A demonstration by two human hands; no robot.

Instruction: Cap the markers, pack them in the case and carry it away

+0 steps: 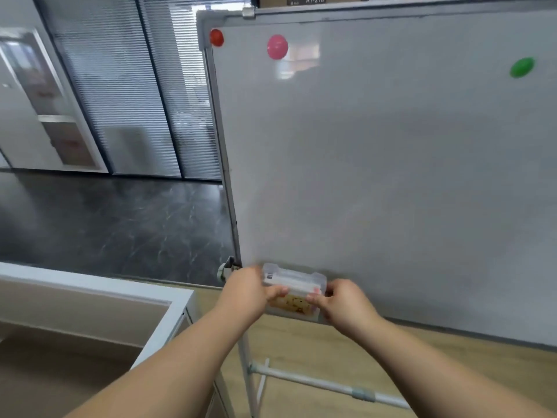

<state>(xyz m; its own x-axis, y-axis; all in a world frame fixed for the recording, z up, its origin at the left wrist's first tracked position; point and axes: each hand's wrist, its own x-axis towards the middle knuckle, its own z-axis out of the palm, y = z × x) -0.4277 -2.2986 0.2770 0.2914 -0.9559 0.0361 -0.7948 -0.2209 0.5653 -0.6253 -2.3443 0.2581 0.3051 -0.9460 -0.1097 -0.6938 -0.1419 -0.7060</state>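
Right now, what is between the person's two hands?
In the head view, a clear plastic case sits between the left hand and right hand; both grip its ends.

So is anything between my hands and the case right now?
No. The left hand and right hand both already grip the clear case at its ends, at the whiteboard's bottom edge.
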